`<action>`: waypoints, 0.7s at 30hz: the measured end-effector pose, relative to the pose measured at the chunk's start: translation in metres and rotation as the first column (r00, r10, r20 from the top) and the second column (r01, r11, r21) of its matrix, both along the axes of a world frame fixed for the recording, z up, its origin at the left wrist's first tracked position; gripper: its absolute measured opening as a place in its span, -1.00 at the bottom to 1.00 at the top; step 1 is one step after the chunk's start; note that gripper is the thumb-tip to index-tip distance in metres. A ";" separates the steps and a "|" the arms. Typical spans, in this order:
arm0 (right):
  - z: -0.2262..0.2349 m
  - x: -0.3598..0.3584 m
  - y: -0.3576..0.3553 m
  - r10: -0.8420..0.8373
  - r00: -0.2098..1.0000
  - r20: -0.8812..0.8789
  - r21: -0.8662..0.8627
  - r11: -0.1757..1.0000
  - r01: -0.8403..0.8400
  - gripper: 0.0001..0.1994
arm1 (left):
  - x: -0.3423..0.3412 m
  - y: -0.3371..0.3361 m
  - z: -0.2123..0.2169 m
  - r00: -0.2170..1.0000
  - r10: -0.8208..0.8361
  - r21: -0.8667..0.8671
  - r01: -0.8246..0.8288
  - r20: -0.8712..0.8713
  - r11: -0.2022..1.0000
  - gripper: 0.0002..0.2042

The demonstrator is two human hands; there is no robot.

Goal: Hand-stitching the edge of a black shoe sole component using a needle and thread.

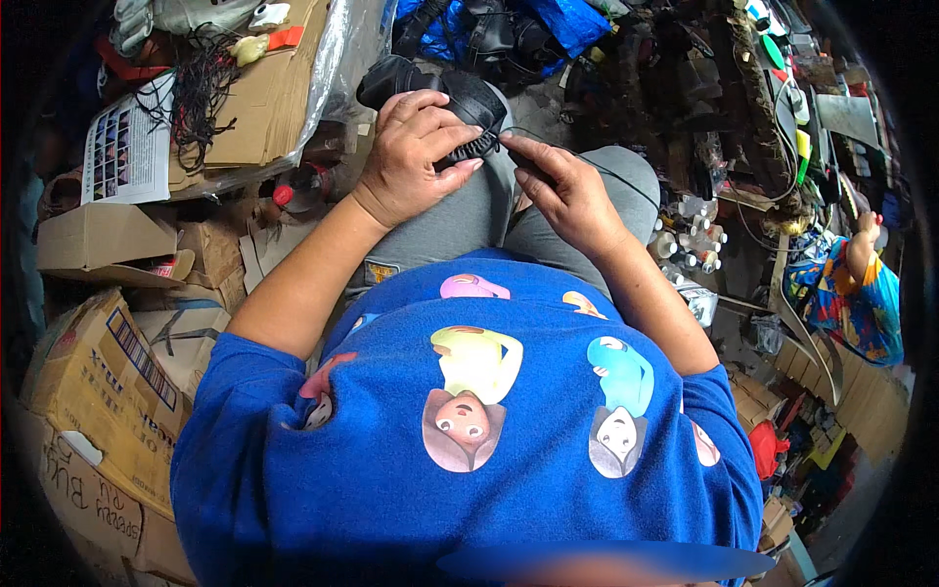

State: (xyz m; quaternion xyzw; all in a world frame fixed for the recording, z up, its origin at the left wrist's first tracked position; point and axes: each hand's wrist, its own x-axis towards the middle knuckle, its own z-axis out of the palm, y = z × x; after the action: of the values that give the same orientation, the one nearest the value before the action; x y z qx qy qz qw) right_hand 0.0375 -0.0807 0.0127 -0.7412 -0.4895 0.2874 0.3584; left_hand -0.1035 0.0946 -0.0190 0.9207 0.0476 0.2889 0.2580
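Observation:
A black shoe (476, 98) rests on my grey-trousered left knee. My left hand (416, 152) is wrapped over it, with the thumb close to its gathered or laced edge. At that edge, my right hand (567, 191) has its thumb and forefinger brought together at a thin black cord (616, 174). The cord runs from the shoe past the right hand and over my right thigh. Part of the shoe lies hidden under my left fingers, so its full shape does not show.
Flat brown cardboard (256, 112) bears a tangle of black laces (203, 98). Cardboard boxes (108, 240) stand at left, near a red-capped bottle (301, 188). Small bottles (693, 240) cluster right of my knee. Black items lie on blue plastic (577, 24) ahead.

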 end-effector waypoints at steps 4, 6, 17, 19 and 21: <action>0.006 -0.002 0.004 0.058 0.996 0.065 -0.078 0.996 -0.053 -0.61 | -0.003 0.001 -0.002 1.000 -0.005 0.007 0.005 -0.002 1.000 -0.69; 0.006 -0.002 0.007 0.083 0.995 0.057 -0.101 0.992 -0.077 -0.61 | -0.004 0.000 -0.001 1.000 -0.011 0.012 0.011 0.006 1.000 -0.71; 0.042 0.024 0.074 0.554 0.820 0.142 -0.520 0.747 -0.414 -0.66 | -0.006 0.007 0.011 0.996 -0.081 0.050 0.083 -0.042 0.995 -0.70; 0.039 0.020 0.060 0.443 0.888 0.122 -0.427 0.831 -0.356 -0.65 | -0.006 0.009 0.011 0.998 -0.042 0.020 0.043 -0.051 0.999 -0.68; 0.032 0.017 0.038 0.331 0.944 0.011 -0.302 0.901 -0.312 -0.65 | -0.009 0.008 0.007 0.999 -0.013 -0.010 0.013 -0.034 1.000 -0.69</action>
State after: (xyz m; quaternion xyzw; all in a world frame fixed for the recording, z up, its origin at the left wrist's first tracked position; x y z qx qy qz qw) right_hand 0.0548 -0.0429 0.0451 -0.7039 -0.5672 0.3896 0.1760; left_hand -0.1120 0.1031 -0.0122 0.9245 0.0474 0.2712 0.2638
